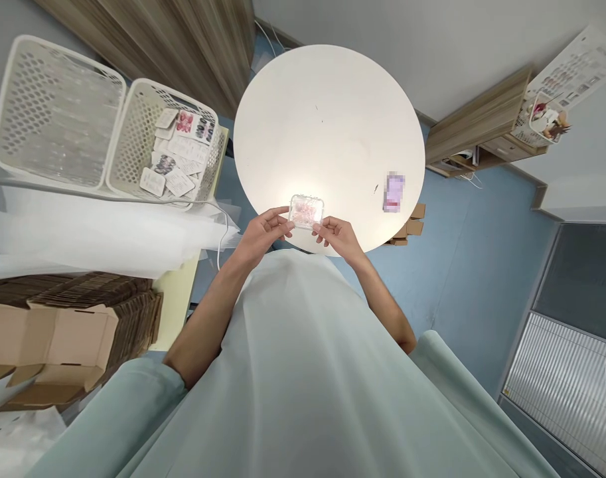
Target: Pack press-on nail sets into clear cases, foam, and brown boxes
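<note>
A small clear plastic box with pink pieces inside is held over the near edge of a round white table. My left hand pinches the box's left side with thumb and fingers. My right hand grips its right lower corner with fingers closed on it. Both hands hold the box level, just above the tabletop.
A small purple item lies on the table's right side. Two white perforated baskets stand at left: one with clear packs, one with printed cards. Flat cardboard boxes are stacked at lower left. Small cartons sit on the blue floor.
</note>
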Tool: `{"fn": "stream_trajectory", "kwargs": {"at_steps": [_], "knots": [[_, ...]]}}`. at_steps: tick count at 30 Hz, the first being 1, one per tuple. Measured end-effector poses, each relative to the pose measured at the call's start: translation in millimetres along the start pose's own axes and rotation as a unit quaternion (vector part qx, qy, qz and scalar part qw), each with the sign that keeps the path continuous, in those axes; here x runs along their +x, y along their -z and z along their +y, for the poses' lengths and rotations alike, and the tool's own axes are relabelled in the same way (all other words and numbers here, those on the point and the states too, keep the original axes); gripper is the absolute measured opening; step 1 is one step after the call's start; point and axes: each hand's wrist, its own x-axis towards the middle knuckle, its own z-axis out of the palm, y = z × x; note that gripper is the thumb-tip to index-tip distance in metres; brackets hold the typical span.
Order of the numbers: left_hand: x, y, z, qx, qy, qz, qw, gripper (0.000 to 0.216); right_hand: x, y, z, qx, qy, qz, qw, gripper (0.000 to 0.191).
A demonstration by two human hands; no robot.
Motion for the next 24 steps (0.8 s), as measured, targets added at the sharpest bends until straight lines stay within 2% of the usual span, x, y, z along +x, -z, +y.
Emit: {"fn": "stream_trajectory", "kwargs": {"at_steps": [7, 12, 16, 20, 24], "knots": [[1.6, 14.1, -13.3, -0.001, -0.003, 0.017, 1.0, 0.069, 11.1, -10.8, 3.3, -0.021, -0.015, -0.018, 1.0, 0.059], [8.5, 28.4, -29.4, 0.022, 0.007, 0.046, 0.999, 0.066, 34.9, -21.6, 22.4, -0.032, -0.025, -0.041, 0.998, 0.052], [27.2, 41.8, -52.9, 0.072, 0.038, 0.079, 0.994, 0.063, 67.3, -36.1, 50.2, -0.035, -0.064, -0.061, 0.995, 0.038], [55.7, 50.4, -81.6, 0.163, 0.103, 0.093, 0.977, 0.055, 98.2, -55.6, 77.4, -0.049, -0.135, -0.034, 0.989, 0.028], [80.9, 51.0, -105.5, 0.249, 0.147, 0.109, 0.951, 0.043, 116.8, -71.4, 94.3, -0.064, -0.191, -0.002, 0.98, 0.029]]}}
